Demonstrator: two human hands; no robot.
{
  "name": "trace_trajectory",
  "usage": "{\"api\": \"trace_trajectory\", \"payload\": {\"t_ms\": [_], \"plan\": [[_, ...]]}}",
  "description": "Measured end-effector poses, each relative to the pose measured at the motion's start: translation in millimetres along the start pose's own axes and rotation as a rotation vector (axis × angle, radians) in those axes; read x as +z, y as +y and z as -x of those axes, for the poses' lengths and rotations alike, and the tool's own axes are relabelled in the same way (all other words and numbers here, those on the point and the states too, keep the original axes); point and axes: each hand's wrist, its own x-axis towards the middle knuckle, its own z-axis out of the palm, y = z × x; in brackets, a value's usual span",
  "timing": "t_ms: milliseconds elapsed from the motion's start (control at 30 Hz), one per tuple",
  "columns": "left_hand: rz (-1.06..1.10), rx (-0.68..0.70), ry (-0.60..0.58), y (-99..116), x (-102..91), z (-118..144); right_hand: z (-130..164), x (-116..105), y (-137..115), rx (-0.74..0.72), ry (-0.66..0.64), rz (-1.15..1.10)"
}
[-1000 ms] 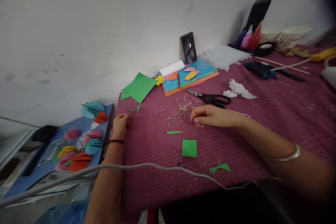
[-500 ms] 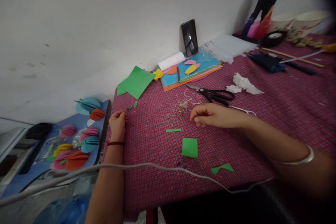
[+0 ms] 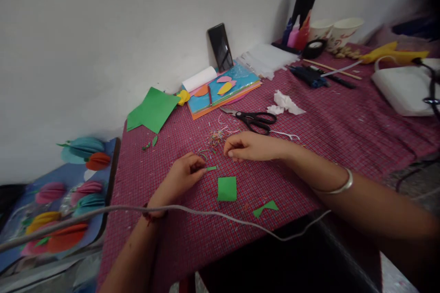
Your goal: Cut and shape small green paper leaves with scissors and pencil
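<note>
My left hand (image 3: 185,175) reaches over the near-left part of the tablecloth, its thumb and fingers parted around the left end of a thin green paper strip (image 3: 211,168). That end of the strip is hidden by the hand. My right hand (image 3: 245,145) rests on its side, fingers loosely curled with a gap to the thumb; nothing shows in it. Beside its fingertips lies a small heap of coloured paper shreds (image 3: 216,137). A green paper square (image 3: 227,188) and a notched green scrap (image 3: 266,208) lie closer to me. Black-handled scissors (image 3: 252,118) lie beyond my right hand.
Green sheets (image 3: 154,111), a stack of coloured paper (image 3: 240,83) and a leaning phone (image 3: 220,47) are by the wall. Crumpled tissue (image 3: 287,103) lies right of the scissors. A pale cable (image 3: 192,210) crosses in front. Paper ornaments (image 3: 82,145) sit on a blue surface at left.
My left hand has moved right from the table's left side to the green strip. My right hand keeps nearly the same pose. The camera view has turned to the right.
</note>
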Motion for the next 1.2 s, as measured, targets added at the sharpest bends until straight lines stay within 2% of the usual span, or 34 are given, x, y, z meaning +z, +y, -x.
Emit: {"api": "trace_trajectory", "payload": {"t_ms": [67,133,267,333,400,467,533,633,733,900,1067,1200], "plan": [[0.016,-0.049,0.005,-2.4,4.9,-0.9,-0.9,0.9,-0.5,-0.012,0.011,0.021],[0.097,-0.135,-0.042,-5.0,5.1,-1.9,-2.6,3.0,-1.6,-0.015,0.025,0.053],[0.171,-0.212,-0.123,-6.1,-2.7,-3.8,-2.5,-2.7,-7.0,-0.039,0.059,0.081],[0.186,-0.209,-0.075,-5.7,-10.7,-5.1,5.4,-17.6,-10.4,-0.035,0.149,0.083],[0.226,-0.155,0.001,-4.4,-20.4,-7.6,20.9,-38.7,-12.5,0.023,0.292,0.130],[0.250,-0.082,0.072,-0.2,-28.5,-10.8,40.7,-58.9,-11.6,0.127,0.423,0.265],[0.266,-0.072,0.144,8.6,-31.1,-14.1,58.7,-71.1,-7.0,0.236,0.462,0.476],[0.353,-0.182,0.252,28.5,-20.7,-18.4,73.3,-70.2,5.7,0.355,0.336,0.765],[0.552,-0.255,0.314,46.8,0.6,-23.2,76.3,-59.4,19.7,0.454,0.332,0.977],[0.854,-0.286,0.403,56.3,27.6,-24.6,76.8,-56.5,30.3,0.477,0.278,1.028],[0.870,-0.290,0.374,60.9,32.3,-17.4,76.4,-60.4,28.0,0.468,0.210,1.118],[0.876,-0.284,0.343,61.7,30.7,-15.6,73.6,-61.7,28.7,0.544,0.127,1.124]]}}
